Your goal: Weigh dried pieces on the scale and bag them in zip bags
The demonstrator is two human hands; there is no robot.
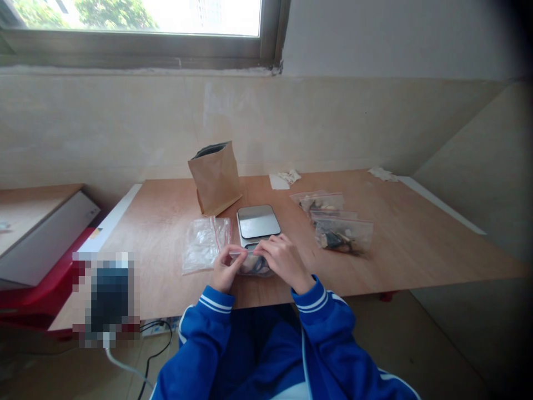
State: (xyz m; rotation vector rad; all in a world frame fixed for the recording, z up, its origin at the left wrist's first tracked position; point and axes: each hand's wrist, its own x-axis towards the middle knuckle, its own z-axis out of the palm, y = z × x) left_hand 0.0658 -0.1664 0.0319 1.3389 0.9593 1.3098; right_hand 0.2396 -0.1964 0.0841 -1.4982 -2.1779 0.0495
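Both hands are at the top edge of a clear zip bag (255,268) near the table's front edge; dark and pale pieces show inside it. My left hand (227,269) pinches the bag's left top corner. Fingers of my right hand (284,258) close on the same edge farther right. Just behind the bag stands a small kitchen scale (259,222) with a bare metal plate, its front partly hidden by my hands. Flat clear zip bags (204,245) with red seal lines lie left of the scale.
An open brown paper bag (217,180) stands behind the flat bags. Filled zip bags (343,233) sit to the right, one behind another. Crumpled tissue (290,176) lies at the back. A blurred-out device (109,300) with a cable is at the left front edge.
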